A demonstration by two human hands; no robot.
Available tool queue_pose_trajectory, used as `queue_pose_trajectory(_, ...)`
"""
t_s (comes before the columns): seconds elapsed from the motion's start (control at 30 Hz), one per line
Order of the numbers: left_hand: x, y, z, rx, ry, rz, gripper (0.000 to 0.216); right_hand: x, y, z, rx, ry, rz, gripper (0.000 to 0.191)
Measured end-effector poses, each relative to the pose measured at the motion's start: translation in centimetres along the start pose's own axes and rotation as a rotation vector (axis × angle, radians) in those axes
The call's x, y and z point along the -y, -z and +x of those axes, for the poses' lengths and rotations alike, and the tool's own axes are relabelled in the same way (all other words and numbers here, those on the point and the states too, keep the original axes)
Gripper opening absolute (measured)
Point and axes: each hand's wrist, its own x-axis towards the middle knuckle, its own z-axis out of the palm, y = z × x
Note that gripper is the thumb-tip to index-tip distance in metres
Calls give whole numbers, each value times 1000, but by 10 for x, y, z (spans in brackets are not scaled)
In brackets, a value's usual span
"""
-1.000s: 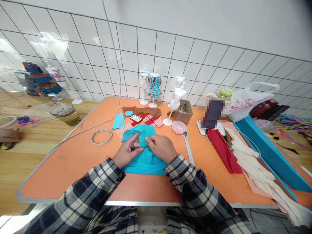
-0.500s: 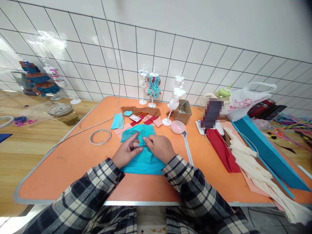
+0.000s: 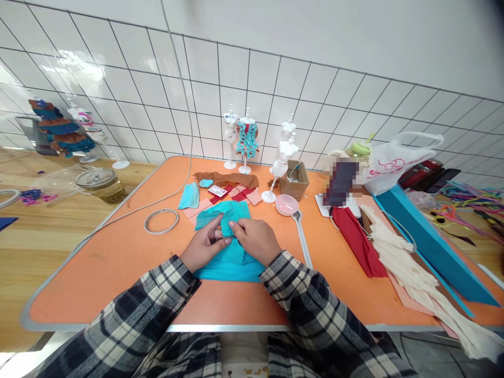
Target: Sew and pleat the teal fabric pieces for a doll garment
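Observation:
A sheet of turquoise crepe paper (image 3: 232,270) lies crumpled at the front middle of the orange table. Over it, my left hand (image 3: 202,247) pinches a small piece of the same paper (image 3: 226,226) between thumb and fingers. From the other side, my right hand (image 3: 258,239) grips that piece, its thumb on top and its fingers curled in. A thin dark line shows between the two hands; what it is, I cannot make out. Behind them are a turquoise paper strip (image 3: 189,196), red and pink paper scraps (image 3: 238,193) and a small white-and-red box (image 3: 217,191).
Behind the paper stand white mannequins (image 3: 283,157), one in a turquoise ruffled dress (image 3: 247,142). A pink bowl (image 3: 286,205), grey scissors (image 3: 302,241) and a cardboard box (image 3: 294,184) are on the right. A tape ring (image 3: 161,221) lies left, near a cable (image 3: 134,210).
The small turquoise piece between my hands has shifted slightly and its folded edge stands out more. Both hands stay nearly in place, and the view has moved a little.

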Motion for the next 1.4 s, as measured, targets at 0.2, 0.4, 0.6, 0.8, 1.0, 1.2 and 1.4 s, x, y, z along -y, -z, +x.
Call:
queue_pose_trajectory(0.2,1,0,1,-5,-52,2,86,-1,-2,0,-8,6,-1,53)
queue_pose_trajectory(0.4,2,1,1,32,-12,3,86,0,-2,1,0,3,2,53)
queue_pose_trajectory(0.6,6,1,1,8,-49,-1,89,-1,-3,1,-3,16,28,52)
queue_pose_trajectory(0.8,6,2,0,38,39,10,93,-1,-6,1,-16,16,19,52)
queue_pose_trajectory(1.0,5,1,1,32,5,14,88,-1,-7,1,-21,14,30,52)
queue_pose_trajectory(1.2,6,1,0,40,21,25,89,-1,-6,0,-21,20,55,50)
queue_pose_trajectory(1.4,2,-1,0,49,43,22,81,-2,-8,0,-39,34,77,52)
